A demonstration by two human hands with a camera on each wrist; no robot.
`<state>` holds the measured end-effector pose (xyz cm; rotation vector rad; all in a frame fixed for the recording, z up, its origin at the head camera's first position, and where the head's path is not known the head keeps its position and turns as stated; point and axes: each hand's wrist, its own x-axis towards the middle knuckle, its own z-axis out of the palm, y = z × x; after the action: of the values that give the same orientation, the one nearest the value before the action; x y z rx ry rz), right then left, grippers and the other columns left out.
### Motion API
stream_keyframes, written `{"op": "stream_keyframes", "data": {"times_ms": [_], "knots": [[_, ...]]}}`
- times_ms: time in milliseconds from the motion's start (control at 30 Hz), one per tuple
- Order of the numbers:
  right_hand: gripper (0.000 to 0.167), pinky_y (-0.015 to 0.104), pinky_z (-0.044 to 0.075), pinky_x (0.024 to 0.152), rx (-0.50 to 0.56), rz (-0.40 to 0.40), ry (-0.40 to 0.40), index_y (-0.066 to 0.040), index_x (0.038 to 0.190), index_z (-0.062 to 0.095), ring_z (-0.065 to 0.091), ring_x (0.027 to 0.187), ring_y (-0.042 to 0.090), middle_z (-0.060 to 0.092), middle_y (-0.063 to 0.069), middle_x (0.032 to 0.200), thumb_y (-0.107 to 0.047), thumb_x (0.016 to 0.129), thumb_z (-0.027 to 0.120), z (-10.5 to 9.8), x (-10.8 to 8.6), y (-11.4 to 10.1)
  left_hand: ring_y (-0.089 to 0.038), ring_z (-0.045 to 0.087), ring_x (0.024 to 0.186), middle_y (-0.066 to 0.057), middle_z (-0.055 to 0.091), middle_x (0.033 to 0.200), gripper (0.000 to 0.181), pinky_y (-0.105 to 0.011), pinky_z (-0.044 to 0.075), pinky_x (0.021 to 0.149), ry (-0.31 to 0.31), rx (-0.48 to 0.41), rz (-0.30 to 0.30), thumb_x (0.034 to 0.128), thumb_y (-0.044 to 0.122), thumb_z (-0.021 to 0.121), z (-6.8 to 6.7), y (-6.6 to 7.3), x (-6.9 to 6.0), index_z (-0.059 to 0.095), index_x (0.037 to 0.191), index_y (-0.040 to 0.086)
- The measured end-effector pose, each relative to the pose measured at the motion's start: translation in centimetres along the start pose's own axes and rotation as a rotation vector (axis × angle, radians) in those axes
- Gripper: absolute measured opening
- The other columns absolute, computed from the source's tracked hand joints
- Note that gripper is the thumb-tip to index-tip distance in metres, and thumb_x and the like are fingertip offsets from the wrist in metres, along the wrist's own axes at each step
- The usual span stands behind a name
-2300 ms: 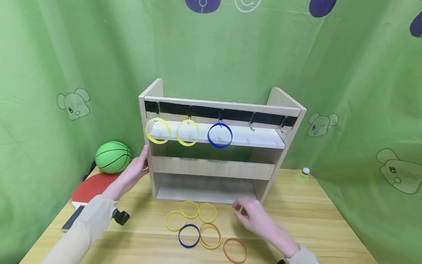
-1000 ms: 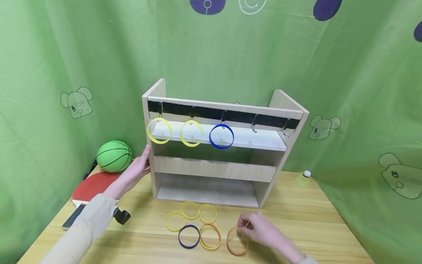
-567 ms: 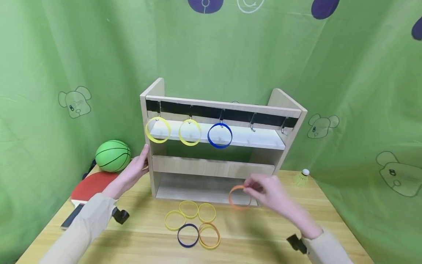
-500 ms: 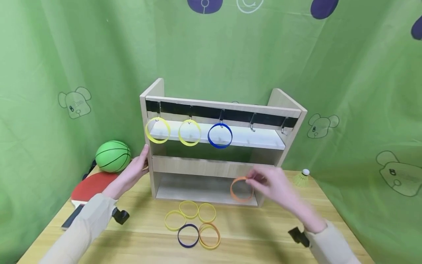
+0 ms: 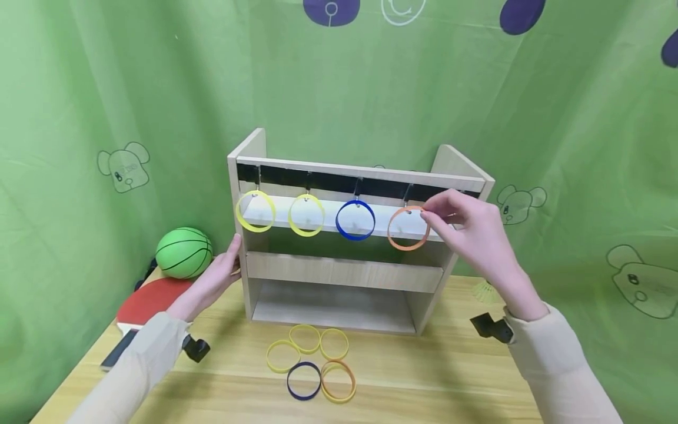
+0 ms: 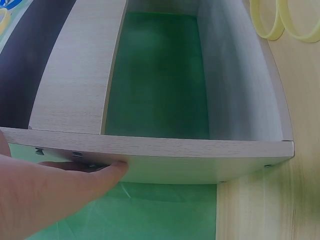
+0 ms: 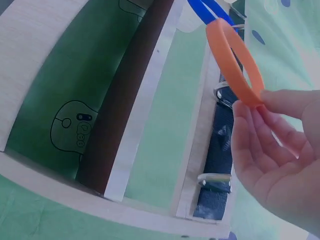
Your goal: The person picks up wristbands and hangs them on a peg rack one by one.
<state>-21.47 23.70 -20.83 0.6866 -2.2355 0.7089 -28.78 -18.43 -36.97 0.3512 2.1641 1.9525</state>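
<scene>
My right hand (image 5: 479, 232) pinches an orange silicone wristband (image 5: 408, 248) between thumb and fingers, in front of the fourth hook of a small wooden shelf (image 5: 344, 272). In the right wrist view the wristband (image 7: 223, 52) is tilted beside a metal hook (image 7: 223, 92); I cannot tell whether it rests on the hook. Two yellow wristbands (image 5: 256, 228) and a blue wristband (image 5: 356, 237) hang from the first three hooks. My left hand (image 5: 214, 278) rests against the shelf's outer left side. In the left wrist view its thumb (image 6: 112, 172) lies along that side panel.
Several yellow wristbands (image 5: 283, 371), a dark blue one (image 5: 303, 398) and an orange one (image 5: 352, 380) lie on the wooden table (image 5: 238, 388). A green ball (image 5: 183, 253) and a red paddle (image 5: 150, 300) are at left. A shuttlecock (image 5: 484, 291) stands behind my right wrist.
My right hand has picked the orange wristband off the table and lifted it to the fourth hook. The left hand has stayed against the shelf's side.
</scene>
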Motion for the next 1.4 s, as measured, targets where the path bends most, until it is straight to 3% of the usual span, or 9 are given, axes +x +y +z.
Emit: {"op": "stream_keyframes", "data": {"times_ms": [167,300,467,633,767,867,1033,1133,1400], "knots": [[0.004,0.003,0.050,0.064,-0.079,0.003,0.001,-0.005,0.093,0.070,0.064,0.071,-0.001,0.074,0.008,0.085,-0.005,0.089,0.071,0.9,0.6,0.1,-0.040,0.004,0.155,-0.025,0.001,0.166,0.093,-0.055,0.011,0.128,0.002,0.003,-0.004,0.0974,0.071,0.015,0.0,-0.1,0.0,0.001,0.159,0.002],[0.005,0.019,0.058,0.063,-0.136,-0.037,-0.014,-0.003,0.092,0.070,0.070,0.071,0.017,0.074,0.009,0.084,-0.001,0.088,0.071,1.5,0.7,0.0,-0.040,0.004,0.155,-0.025,0.001,0.166,0.094,-0.055,0.011,0.127,0.000,0.005,-0.009,0.0968,0.072,0.015,0.0,-0.2,0.1,0.001,0.159,0.003],[0.004,0.039,0.062,0.066,-0.145,-0.047,-0.038,-0.001,0.093,0.069,0.072,0.074,0.023,0.074,0.012,0.086,0.001,0.089,0.069,1.7,0.8,-0.1,-0.040,0.004,0.155,-0.025,0.001,0.166,0.095,-0.055,0.011,0.127,0.004,0.004,-0.005,0.0965,0.072,0.015,0.0,-0.1,0.2,0.001,0.159,0.003],[0.005,0.037,0.062,0.067,-0.189,-0.053,-0.001,-0.001,0.094,0.069,0.072,0.074,0.024,0.073,0.012,0.087,-0.001,0.089,0.069,1.4,0.3,-0.2,-0.040,0.003,0.155,-0.024,0.000,0.166,0.095,-0.055,0.011,0.127,0.001,0.003,-0.009,0.0963,0.073,0.015,0.1,-0.2,0.2,0.000,0.159,0.003],[0.006,0.021,0.058,0.065,-0.199,-0.082,0.053,-0.002,0.093,0.070,0.072,0.073,0.022,0.073,0.011,0.086,0.000,0.088,0.069,1.0,-0.9,-0.7,-0.039,0.005,0.155,-0.023,0.002,0.166,0.096,-0.054,0.013,0.127,0.002,0.002,-0.010,0.0957,0.074,0.016,0.1,-0.4,0.3,0.001,0.159,0.004],[0.009,0.014,0.057,0.065,-0.162,-0.118,0.039,-0.001,0.093,0.070,0.070,0.073,0.020,0.073,0.012,0.087,0.004,0.086,0.070,1.5,-2.1,-1.0,-0.040,0.006,0.155,-0.024,0.003,0.166,0.095,-0.055,0.013,0.127,0.009,0.006,-0.005,0.0961,0.073,0.016,0.0,-0.3,0.3,0.002,0.159,0.003],[0.013,0.020,0.060,0.064,-0.088,-0.196,-0.023,0.001,0.091,0.068,0.067,0.071,0.015,0.072,0.011,0.084,0.007,0.081,0.073,5.2,-5.2,-0.6,-0.040,0.006,0.155,-0.024,0.003,0.166,0.095,-0.055,0.013,0.127,0.017,0.011,-0.003,0.0965,0.073,0.016,-0.2,-0.1,0.3,0.001,0.159,0.003],[0.013,0.017,0.059,0.062,-0.022,-0.212,-0.081,0.001,0.089,0.067,0.065,0.068,0.011,0.070,0.009,0.081,0.008,0.079,0.073,8.3,-7.8,-0.1,-0.040,0.005,0.155,-0.024,0.002,0.166,0.094,-0.055,0.013,0.127,0.014,0.013,0.000,0.0967,0.072,0.016,-0.2,0.0,0.3,0.002,0.159,0.004],[0.009,0.007,0.053,0.058,0.147,-0.082,-0.367,-0.002,0.086,0.067,0.063,0.064,0.005,0.070,0.008,0.079,0.004,0.082,0.071,15.5,-14.8,1.2,-0.041,0.004,0.155,-0.024,0.001,0.166,0.093,-0.056,0.011,0.127,0.009,0.014,-0.004,0.0970,0.072,0.015,0.1,-0.1,0.1,0.001,0.159,0.004]]}}
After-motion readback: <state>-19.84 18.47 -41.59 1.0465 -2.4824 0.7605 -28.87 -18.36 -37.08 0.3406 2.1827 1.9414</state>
